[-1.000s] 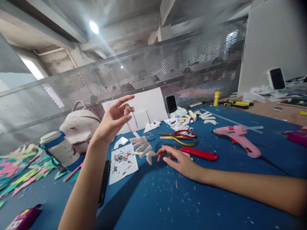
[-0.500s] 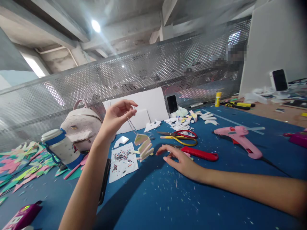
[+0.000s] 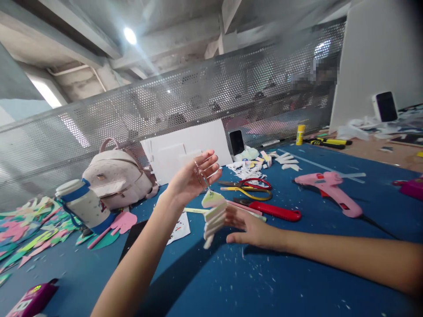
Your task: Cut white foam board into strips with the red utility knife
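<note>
A hanging charm [image 3: 215,216] of pale foam pieces, a yellow-green one on top and several white strips below, dangles over the table. Its bead chain [image 3: 202,177] hangs from my left hand [image 3: 190,180], whose palm is turned up with the fingers loosely curled. Just right of the charm is my right hand [image 3: 253,226], thumb apart and fingers stretched towards the strips. Those fingertips are partly behind the foam, and I cannot tell whether they touch it. Beyond my right hand lie a red-handled cutter [image 3: 276,211] and scissors [image 3: 251,189].
On the right rests a pink glue gun [image 3: 330,189]; a yellow glue stick [image 3: 300,135] stands behind. White foam scraps [image 3: 247,169] are heaped at the back. To the left are a backpack [image 3: 114,176], a bottle [image 3: 84,204] and coloured foam offcuts [image 3: 23,229]. Paper [image 3: 180,229] lies beneath my left arm.
My left hand has moved right and lower, turning palm up, and the charm has swung right with it. My right hand has stretched its fingers towards the charm.
</note>
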`<state>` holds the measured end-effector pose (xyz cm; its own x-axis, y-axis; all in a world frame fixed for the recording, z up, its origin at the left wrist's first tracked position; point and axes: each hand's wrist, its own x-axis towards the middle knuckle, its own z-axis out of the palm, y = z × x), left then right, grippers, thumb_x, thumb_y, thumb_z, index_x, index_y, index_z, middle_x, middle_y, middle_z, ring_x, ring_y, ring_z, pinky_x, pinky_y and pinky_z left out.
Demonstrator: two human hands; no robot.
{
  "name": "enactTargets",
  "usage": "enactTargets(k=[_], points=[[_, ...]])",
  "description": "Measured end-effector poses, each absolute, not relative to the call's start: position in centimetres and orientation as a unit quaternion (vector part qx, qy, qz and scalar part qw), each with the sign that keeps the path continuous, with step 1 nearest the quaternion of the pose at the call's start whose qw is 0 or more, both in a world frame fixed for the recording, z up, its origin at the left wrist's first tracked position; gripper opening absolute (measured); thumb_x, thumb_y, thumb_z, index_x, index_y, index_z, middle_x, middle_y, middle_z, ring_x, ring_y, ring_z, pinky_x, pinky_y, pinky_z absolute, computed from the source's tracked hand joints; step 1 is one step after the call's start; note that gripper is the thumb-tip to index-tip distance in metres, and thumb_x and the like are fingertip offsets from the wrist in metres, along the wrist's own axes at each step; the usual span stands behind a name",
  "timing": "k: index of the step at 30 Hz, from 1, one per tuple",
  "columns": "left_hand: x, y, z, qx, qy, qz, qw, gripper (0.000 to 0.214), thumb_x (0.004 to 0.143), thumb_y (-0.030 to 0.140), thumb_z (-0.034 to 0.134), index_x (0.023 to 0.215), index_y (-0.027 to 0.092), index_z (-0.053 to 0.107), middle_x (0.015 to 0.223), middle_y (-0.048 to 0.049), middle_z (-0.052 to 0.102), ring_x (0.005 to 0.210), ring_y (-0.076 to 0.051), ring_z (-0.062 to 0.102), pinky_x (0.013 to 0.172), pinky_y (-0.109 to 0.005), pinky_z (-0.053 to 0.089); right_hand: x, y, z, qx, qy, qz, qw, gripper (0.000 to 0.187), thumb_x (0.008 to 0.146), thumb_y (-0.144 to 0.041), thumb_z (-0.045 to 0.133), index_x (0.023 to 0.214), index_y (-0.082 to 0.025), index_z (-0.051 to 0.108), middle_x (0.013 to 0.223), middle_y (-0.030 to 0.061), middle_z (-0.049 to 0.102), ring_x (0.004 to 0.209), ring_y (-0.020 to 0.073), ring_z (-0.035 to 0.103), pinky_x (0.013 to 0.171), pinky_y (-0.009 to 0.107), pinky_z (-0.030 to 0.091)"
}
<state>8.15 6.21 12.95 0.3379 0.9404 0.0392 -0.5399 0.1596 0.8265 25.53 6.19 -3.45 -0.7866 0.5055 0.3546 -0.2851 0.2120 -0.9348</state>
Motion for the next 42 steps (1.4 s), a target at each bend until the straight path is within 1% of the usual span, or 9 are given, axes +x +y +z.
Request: enactTargets(k=[5, 10, 15, 21, 24, 27, 31, 37, 42], points=[[8.0, 6.6, 12.4, 0.402, 0.281, 0.540, 0.684, 0.006, 0.089, 0.015, 0.064, 0.089, 0.015, 0.070, 0.077, -0.0001, 0.071, 0.067, -0.010, 0.068, 0.079, -0.024, 0.058, 25.4, 5.3, -2.4, -0.039, -0.654, 0.695, 0.298, 0.067, 0.085, -0.045, 0.079, 0.141, -0.021, 0.051, 0.129, 0.0127, 0.066, 0.119, 0.0255, 0.065, 0.103, 0.043, 0.052], [7.9, 7.2, 11.4, 0.561, 0.333, 0.528, 0.544, 0.005, 0.085, 0.021, 0.069, 0.087, 0.019, 0.074, 0.096, -0.0052, 0.075, 0.089, -0.018, 0.070, 0.092, -0.032, 0.054, 25.7, 6.2, 0.4, -0.118, -0.690, 0.592, 0.399, 0.070, 0.083, -0.047, 0.079, 0.142, -0.026, 0.047, 0.144, 0.0109, 0.054, 0.132, 0.0270, 0.053, 0.110, 0.045, 0.045], [8.9, 6.7, 11.1, 0.707, 0.343, 0.505, 0.357, 0.012, 0.086, 0.022, 0.066, 0.096, 0.020, 0.073, 0.106, -0.0067, 0.072, 0.105, -0.022, 0.065, 0.097, -0.035, 0.048, 26.7, 6.4, 5.4, -0.190, -0.772, 0.429, 0.428, 0.025, 0.090, -0.042, 0.069, 0.108, -0.025, 0.072, 0.119, 0.0070, 0.066, 0.111, 0.0239, 0.063, 0.103, 0.042, 0.048], [9.4, 6.5, 11.1, 0.731, 0.309, 0.490, 0.361, 0.024, 0.085, 0.031, 0.070, 0.105, 0.018, 0.067, 0.109, -0.0097, 0.070, 0.100, -0.023, 0.066, 0.085, -0.032, 0.052, 27.9, 6.1, 10.9, -0.180, -0.722, 0.562, 0.362, 0.019, 0.093, -0.037, 0.068, 0.091, -0.019, 0.074, 0.095, 0.0032, 0.070, 0.093, 0.0158, 0.064, 0.090, 0.029, 0.051], [9.1, 6.6, 11.3, 0.702, 0.272, 0.512, 0.413, 0.045, 0.083, 0.035, 0.076, 0.122, 0.019, 0.061, 0.120, -0.0116, 0.068, 0.112, -0.025, 0.064, 0.095, -0.035, 0.051, 28.6, 6.8, 13.0, -0.186, -0.669, 0.636, 0.338, 0.020, 0.093, -0.036, 0.066, 0.098, -0.018, 0.074, 0.095, 0.0039, 0.069, 0.085, 0.0143, 0.064, 0.080, 0.026, 0.054], [8.2, 6.7, 11.8, 0.683, 0.266, 0.532, 0.423, 0.057, 0.082, 0.030, 0.078, 0.133, 0.024, 0.054, 0.133, -0.0119, 0.063, 0.123, -0.026, 0.060, 0.101, -0.038, 0.049, 29.5, 7.8, 15.0, -0.202, -0.661, 0.622, 0.368, 0.024, 0.097, -0.032, 0.057, 0.111, -0.019, 0.072, 0.113, 0.0080, 0.070, 0.102, 0.0198, 0.066, 0.092, 0.033, 0.056], [6.1, 6.7, 12.6, 0.662, 0.299, 0.593, 0.347, 0.046, 0.086, 0.027, 0.072, 0.129, 0.026, 0.057, 0.135, -0.0098, 0.061, 0.126, -0.024, 0.059, 0.107, -0.040, 0.046, 31.3, 9.4, 17.3, -0.222, -0.693, 0.551, 0.409, 0.037, 0.101, -0.032, 0.043, 0.131, -0.023, 0.064, 0.134, 0.0068, 0.064, 0.127, 0.0253, 0.058, 0.106, 0.043, 0.051], [1.4, 8.7, 12.6, 0.612, 0.347, 0.668, 0.241, 0.034, 0.087, 0.020, 0.065, 0.120, 0.026, 0.059, 0.131, -0.0113, 0.061, 0.120, -0.024, 0.064, 0.102, -0.039, 0.051, 33.9, 12.8, 18.7, -0.332, -0.709, 0.453, 0.427, 0.046, 0.102, -0.034, 0.034, 0.142, -0.020, 0.052, 0.136, 0.0102, 0.063, 0.130, 0.0248, 0.056, 0.100, 0.041, 0.053], [-3.4, 12.5, 10.7, 0.531, 0.441, 0.719, 0.081, 0.050, 0.086, 0.012, 0.052, 0.132, 0.030, 0.043, 0.149, -0.0126, 0.042, 0.134, -0.026, 0.053, 0.101, -0.039, 0.053, 35.9, 17.2, 17.7, -0.415, -0.715, 0.412, 0.382, 0.043, 0.103, -0.034, 0.034, 0.135, -0.021, 0.058, 0.138, 0.0114, 0.063, 0.131, 0.0233, 0.056, 0.098, 0.039, 0.053]])
